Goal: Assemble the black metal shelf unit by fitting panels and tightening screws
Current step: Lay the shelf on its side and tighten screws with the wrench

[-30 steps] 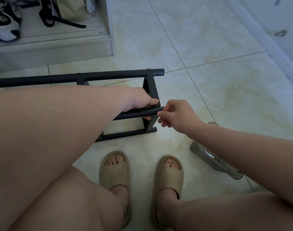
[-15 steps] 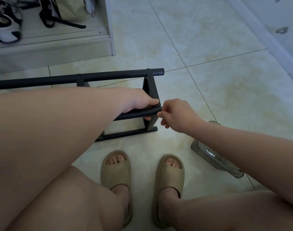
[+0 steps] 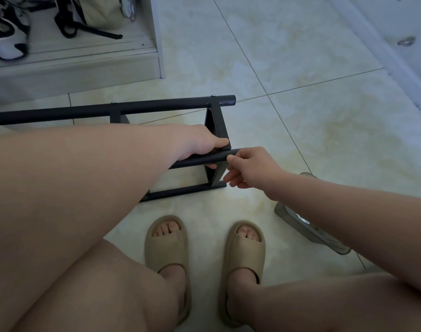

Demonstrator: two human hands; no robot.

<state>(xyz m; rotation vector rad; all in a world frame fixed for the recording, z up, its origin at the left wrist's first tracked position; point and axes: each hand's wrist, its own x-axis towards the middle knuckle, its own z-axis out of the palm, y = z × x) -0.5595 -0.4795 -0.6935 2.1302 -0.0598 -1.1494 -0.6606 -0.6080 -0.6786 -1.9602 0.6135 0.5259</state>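
The black metal shelf frame [image 3: 156, 107] lies on its side on the tiled floor, a long tube at the back and a short crosspiece [image 3: 215, 123] at its right end. My left hand [image 3: 202, 142] grips the nearer black tube [image 3: 200, 159] close to that crosspiece. My right hand [image 3: 250, 167] is at the tube's right end, thumb and forefinger pinched at the tip, the other fingers curled below. What it pinches is hidden. My left forearm covers most of the frame's left part.
A low white cabinet [image 3: 85, 68] with shoes and a bag stands at the back left. A clear plastic tray [image 3: 310, 226] lies on the floor under my right forearm. My feet in beige slippers [image 3: 167, 240] stand just in front of the frame. A white wall base [image 3: 384, 44] runs at right.
My right hand has shifted slightly, its lower fingers spreading down beside the crosspiece. The left hand and frame have stayed put.
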